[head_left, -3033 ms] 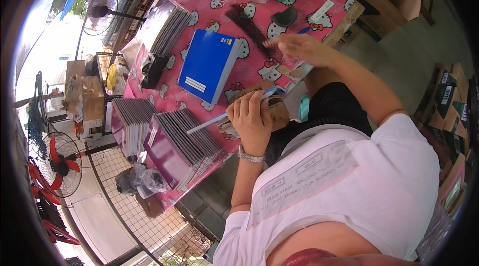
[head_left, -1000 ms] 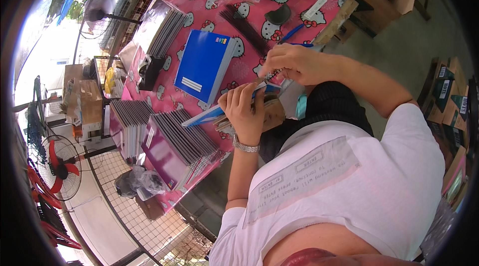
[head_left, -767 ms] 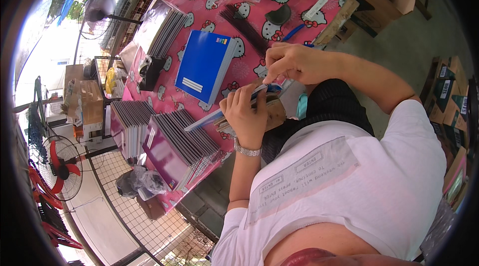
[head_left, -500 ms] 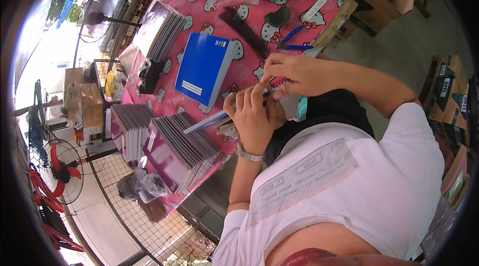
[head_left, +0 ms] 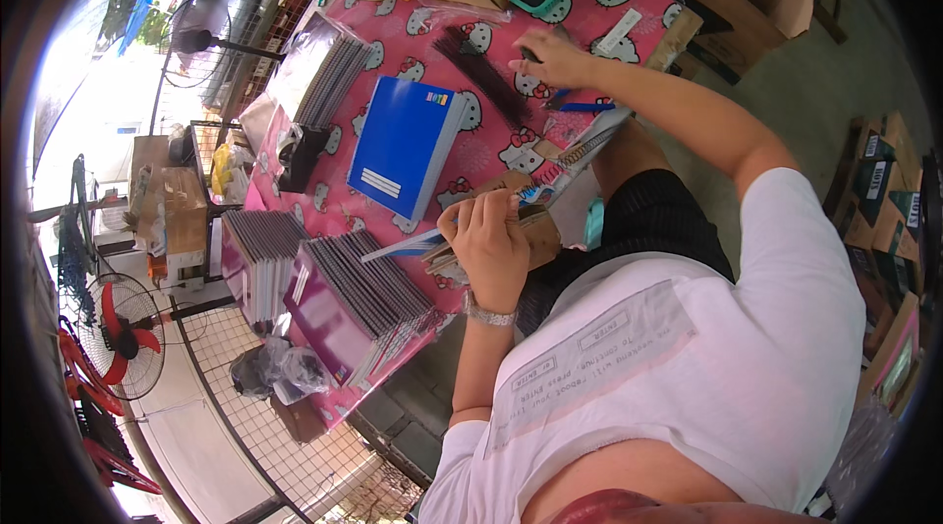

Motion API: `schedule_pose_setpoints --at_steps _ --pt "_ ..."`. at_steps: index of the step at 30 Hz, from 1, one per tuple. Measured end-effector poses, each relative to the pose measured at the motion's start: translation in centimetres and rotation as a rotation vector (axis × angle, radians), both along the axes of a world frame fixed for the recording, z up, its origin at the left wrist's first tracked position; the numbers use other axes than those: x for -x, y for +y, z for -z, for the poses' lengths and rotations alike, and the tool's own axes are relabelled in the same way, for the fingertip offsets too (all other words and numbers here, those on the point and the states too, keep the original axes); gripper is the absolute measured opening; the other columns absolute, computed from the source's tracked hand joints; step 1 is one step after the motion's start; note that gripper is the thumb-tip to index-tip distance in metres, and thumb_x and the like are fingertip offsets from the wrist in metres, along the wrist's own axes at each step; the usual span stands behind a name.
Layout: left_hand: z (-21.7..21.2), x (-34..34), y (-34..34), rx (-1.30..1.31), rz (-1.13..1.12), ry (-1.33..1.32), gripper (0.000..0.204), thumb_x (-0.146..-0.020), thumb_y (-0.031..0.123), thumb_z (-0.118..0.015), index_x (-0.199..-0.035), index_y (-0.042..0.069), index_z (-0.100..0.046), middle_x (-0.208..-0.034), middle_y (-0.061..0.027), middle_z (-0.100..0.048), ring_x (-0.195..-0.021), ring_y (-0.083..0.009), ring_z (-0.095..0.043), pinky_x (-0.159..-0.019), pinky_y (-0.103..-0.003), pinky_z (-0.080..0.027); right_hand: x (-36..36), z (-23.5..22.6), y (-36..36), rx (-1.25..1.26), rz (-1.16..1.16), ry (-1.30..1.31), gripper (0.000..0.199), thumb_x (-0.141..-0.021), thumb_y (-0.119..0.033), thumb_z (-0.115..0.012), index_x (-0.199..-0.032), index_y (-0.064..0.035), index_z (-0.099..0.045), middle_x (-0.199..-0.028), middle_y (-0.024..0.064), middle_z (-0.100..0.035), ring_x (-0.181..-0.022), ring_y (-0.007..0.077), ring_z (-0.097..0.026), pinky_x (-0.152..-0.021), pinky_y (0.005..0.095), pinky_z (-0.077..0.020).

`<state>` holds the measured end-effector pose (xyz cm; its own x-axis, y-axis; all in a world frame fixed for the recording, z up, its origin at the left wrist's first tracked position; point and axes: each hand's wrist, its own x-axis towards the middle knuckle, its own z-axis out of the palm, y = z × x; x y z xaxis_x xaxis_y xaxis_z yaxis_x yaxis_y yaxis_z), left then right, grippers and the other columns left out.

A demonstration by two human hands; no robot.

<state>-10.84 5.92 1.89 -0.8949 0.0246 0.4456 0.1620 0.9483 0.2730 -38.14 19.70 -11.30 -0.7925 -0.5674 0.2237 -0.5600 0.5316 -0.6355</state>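
Red blades show inside a round fan (head_left: pixel 121 342) at the far left, with a cardboard box (head_left: pixel 185 210) above it and to its right. Next comes the pink worktop (head_left: pixel 393 38), its cover printed with white cat faces. At its near left corner sits a crumpled clear plastic bag (head_left: pixel 300 367). Two stacks of purple notebooks, a smaller one (head_left: pixel 250 274) and a larger one (head_left: pixel 329 313), stand side by side with their spiral bindings uppermost. Farther up are a black tape dispenser (head_left: pixel 302 159) and another stack of spiral notebooks (head_left: pixel 334 72). A blue notebook (head_left: pixel 405 146) lies flat near the middle, white lines on its cover.

To its lower right, the left hand (head_left: pixel 488 244) is closed on a thin blue-and-white booklet (head_left: pixel 405 247), which sticks out leftward from under the fingers, beside a brown block (head_left: pixel 538 234). Dark wire-like strands (head_left: pixel 481 77) lie in a bundle between the blue notebook and the right hand (head_left: pixel 555 60), whose fingers are curled beside a dark piece; whether they grip it, I cannot tell. Above is a green basket (head_left: pixel 526 5). Blue-handled pliers (head_left: pixel 587 107) lie just below that hand, near a metal spiral (head_left: pixel 593 139) at the worktop's edge. A white strip (head_left: pixel 617 31) lies to the right.
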Motion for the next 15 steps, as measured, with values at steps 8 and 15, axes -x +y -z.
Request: schedule_pose_setpoints --at_steps 8,15 --pt "-0.3 -0.7 -0.8 -0.046 0.006 0.007 0.012 -0.085 0.014 -0.067 -0.094 0.007 -0.062 -0.082 -0.0059 -0.066 -0.082 -0.0254 -0.061 -0.089 -0.042 -0.037 -4.5 1.7 1.3 0.738 -0.076 -0.650 0.042 -0.095 -0.034 -0.058 -0.127 -0.0092 -0.048 -0.129 0.0119 -0.053 -0.124 0.0301 -0.051 -0.104 0.0470 -0.0409" --pt "0.3 -0.8 -1.0 -0.048 -0.047 -0.070 0.015 -0.084 0.015 -0.069 -0.096 0.009 -0.063 -0.086 -0.0055 -0.067 -0.086 -0.0245 -0.061 -0.091 -0.042 -0.035 -14.3 -1.4 12.2 1.039 -0.505 -1.733 0.058 -0.100 -0.050 -0.040 -0.140 -0.0087 -0.042 -0.128 0.0197 -0.054 -0.114 0.0421 -0.057 -0.083 0.0562 -0.0517"
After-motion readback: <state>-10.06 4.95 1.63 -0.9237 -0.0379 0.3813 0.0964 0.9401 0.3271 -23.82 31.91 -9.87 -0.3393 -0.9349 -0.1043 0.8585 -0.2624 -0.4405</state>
